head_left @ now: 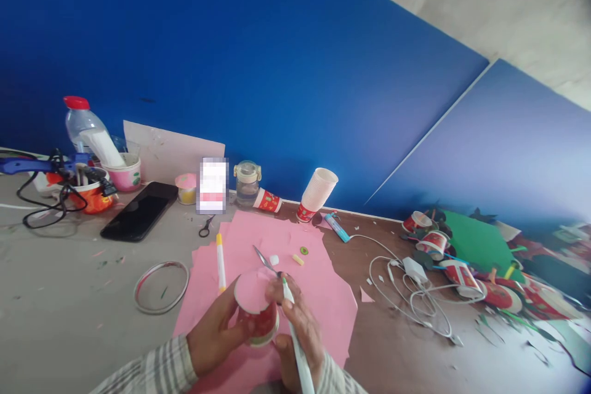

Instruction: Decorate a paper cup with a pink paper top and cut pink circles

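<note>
My left hand [215, 329] is wrapped round a red paper cup [261, 327], whose top is covered by a round piece of pink paper [252, 291]. In my right hand [305, 326] lies a white marker [298, 345] with a green tip pointing up and away. Fingers of that hand also reach the edge of the pink disc. Under both hands spread pink paper sheets [332, 308]. Just beyond the cup, scissors [264, 258] lie on the paper, partly hidden by my right hand. A yellow-capped white marker [220, 261] rests to the left.
At left are a black phone [141, 211], a tape ring [138, 295] and an orange tub [95, 197] of tools. A glass jar [247, 183] and stacked paper cups [318, 192] stand by the blue partition [277, 74]. Rightward lie a tangled white cable [415, 295] and several cup crafts [459, 277].
</note>
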`<state>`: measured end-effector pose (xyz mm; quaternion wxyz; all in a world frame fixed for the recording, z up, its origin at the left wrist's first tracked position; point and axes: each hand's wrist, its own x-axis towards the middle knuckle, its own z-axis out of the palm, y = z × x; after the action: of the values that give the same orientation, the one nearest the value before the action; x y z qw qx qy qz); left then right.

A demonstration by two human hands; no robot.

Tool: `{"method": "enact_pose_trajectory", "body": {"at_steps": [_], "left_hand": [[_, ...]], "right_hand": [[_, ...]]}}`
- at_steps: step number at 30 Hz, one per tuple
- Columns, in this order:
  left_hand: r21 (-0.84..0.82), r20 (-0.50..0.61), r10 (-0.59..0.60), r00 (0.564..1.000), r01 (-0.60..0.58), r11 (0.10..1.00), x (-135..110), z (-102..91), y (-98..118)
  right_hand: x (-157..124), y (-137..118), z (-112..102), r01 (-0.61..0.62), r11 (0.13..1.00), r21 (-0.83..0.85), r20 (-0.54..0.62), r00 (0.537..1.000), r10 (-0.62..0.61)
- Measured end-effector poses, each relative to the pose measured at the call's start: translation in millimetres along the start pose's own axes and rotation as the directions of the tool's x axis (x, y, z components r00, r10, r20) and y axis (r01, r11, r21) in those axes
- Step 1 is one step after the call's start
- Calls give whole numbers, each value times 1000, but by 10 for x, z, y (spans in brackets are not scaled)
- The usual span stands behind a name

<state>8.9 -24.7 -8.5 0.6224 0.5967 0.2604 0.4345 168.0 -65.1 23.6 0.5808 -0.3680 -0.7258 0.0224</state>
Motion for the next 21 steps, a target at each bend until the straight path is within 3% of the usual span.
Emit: {"method": "enact_pose_trajectory", "body": {"at_steps": [4,9,12,16,21], "left_hand": [[-70,12,-17,1000,18,997,2,10,3],[-111,31,-40,999,43,993,31,77,127],[-142,46,-37,998,43,989,52,113,208],[-169,55,-52,997,61,984,62,136,241],[-218,30,-116,993,120,969,64,83,124]], "right_hand": [[33,-7,5,26,994,104,-101,995,-15],[142,-41,6,-122,961,249,-235,955,182],[145,-29,0,-190,919,346,-228,933,279],[118,-5,-18,-159,960,230,-172,964,201],[168,61,-22,-102,983,153,-126,985,121]]}}
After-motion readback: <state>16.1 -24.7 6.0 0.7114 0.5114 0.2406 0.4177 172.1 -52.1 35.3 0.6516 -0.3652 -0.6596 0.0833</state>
